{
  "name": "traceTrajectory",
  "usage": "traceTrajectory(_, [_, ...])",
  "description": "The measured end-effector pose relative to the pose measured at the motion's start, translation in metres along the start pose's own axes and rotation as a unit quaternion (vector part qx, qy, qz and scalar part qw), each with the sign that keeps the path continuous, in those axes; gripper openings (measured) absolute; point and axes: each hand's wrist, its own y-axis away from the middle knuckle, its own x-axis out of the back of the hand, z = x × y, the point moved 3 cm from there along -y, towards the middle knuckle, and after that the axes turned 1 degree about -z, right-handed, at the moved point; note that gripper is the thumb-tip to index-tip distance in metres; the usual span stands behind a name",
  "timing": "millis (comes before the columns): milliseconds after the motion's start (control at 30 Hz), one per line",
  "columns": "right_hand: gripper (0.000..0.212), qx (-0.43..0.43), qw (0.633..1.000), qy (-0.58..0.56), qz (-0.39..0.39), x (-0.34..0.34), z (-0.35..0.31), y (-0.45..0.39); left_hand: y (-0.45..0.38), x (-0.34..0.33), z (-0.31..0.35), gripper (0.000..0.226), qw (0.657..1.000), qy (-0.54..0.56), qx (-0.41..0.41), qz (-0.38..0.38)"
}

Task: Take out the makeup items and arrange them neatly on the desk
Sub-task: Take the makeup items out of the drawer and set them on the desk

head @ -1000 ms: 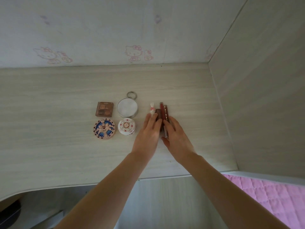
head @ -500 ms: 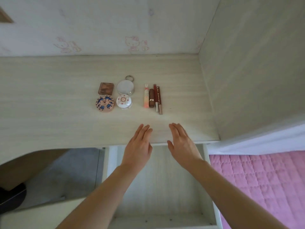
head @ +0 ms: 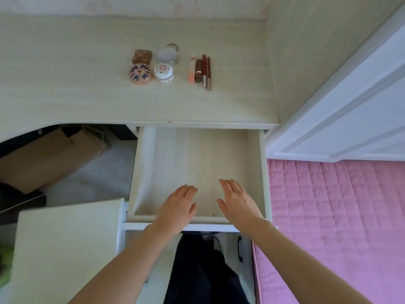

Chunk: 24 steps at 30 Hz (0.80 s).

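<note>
While both hands [head: 208, 205] hover flat, their fingertips' contact with the drawer [head: 262, 172] is unclear.

The left hand [head: 178, 207] and right hand [head: 237, 202] have drawn back from the lip products [head: 200, 70]; both (fingers flat) now over the drawer [head: 144, 172].

My wrists covered part of the drawer [head: 144, 172] front rim; the desk [head: 65, 95] ran off the left edge.

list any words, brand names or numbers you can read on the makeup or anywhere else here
None can be read.
Round pink compact: blue and dark pattern only, no letters.
White round jar: red floral motif only.
Four lip sticks: any print too small and blurred.
Open drawer: no labels.
</note>
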Motion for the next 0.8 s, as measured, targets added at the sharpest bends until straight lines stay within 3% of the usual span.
traceTrajectory(267, [0.062,-0.009,0.993,-0.031,-0.113,-0.056,0.004,0.029,0.030,-0.043,-0.018,0.048,0.998,-0.008,0.022,-0.064])
traceTrajectory(433, [0.067,0.033,0.987,0.071,-0.141,-0.075,0.006,0.035,0.035,-0.048,-0.020,0.061,0.993,-0.058,-0.025,-0.098])
traceTrajectory(667, [0.054,0.056,0.981,0.121,-0.144,-0.073,0.004,0.033,0.045,-0.033,-0.024,0.046,0.993,-0.099,-0.052,-0.044])
traceTrajectory(800, [0.049,0.065,0.978,0.140,-0.140,-0.070,0.003,0.032,0.044,-0.028,-0.021,0.050,0.990,-0.122,-0.076,-0.006])
